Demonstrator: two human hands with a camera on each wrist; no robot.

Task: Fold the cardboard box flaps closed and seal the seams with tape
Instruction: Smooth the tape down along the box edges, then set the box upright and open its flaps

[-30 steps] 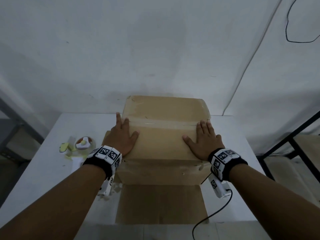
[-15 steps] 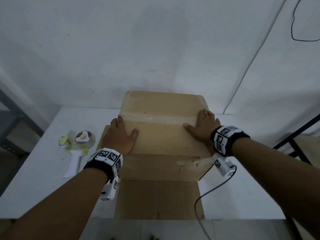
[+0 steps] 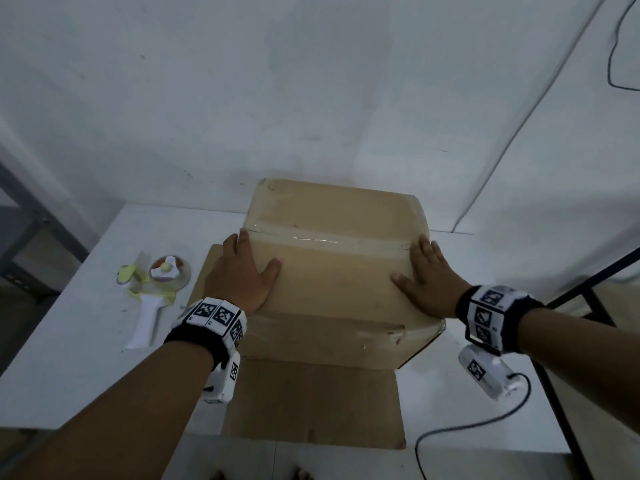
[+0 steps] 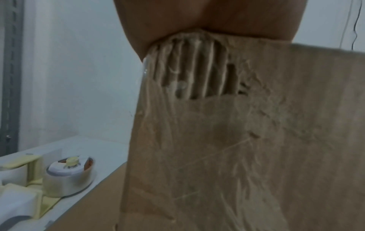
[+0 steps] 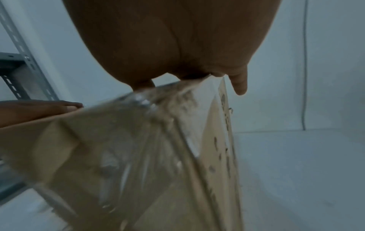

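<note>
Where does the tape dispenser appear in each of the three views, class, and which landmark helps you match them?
Head: the tape dispenser lies on the white table, left of the cardboard box.
Left wrist: bottom-left corner, beside the box's side.
Right wrist: not in view.
Shared landmark: the cardboard box, under both hands.

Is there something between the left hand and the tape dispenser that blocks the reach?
Nothing visible does. The left hand lies flat on the box; the tape dispenser lies beside it on bare table.
</note>
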